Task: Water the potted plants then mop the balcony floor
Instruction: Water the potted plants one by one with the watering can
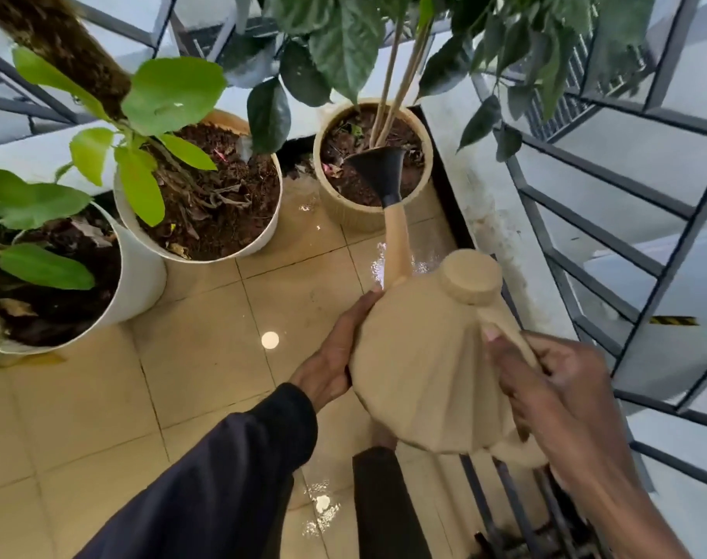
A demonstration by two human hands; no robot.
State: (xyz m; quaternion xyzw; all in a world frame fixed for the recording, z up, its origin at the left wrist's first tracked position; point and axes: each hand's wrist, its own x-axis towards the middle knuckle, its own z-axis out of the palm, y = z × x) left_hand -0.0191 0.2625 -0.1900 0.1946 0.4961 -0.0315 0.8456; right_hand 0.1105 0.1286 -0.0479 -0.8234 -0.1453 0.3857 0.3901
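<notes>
The right hand (pixel 553 393) is wrapped around the handle of a tan watering can (pixel 428 365), thumb lying along the top of the handle just behind the round cap (pixel 471 276). The left hand (pixel 335 357), coming out of a dark sleeve (pixel 223 478), presses flat against the can's left side with the fingers spread along its ribbed body, steadying it. The can is tipped forward, and its long spout (pixel 396 244) ends in a black nozzle (pixel 382 171) that hangs over the soil of a beige ribbed pot (pixel 360 215) in the corner, close to the thin stems of the plant (pixel 344 38) growing there. To the left stand 2 larger white pots (pixel 142 276) with brown soil and light green leaves. The tiled balcony floor (pixel 102 397) shines with wet patches around the beige pot and below the can. A dark metal railing (pixel 610 244) runs along the right side.
</notes>
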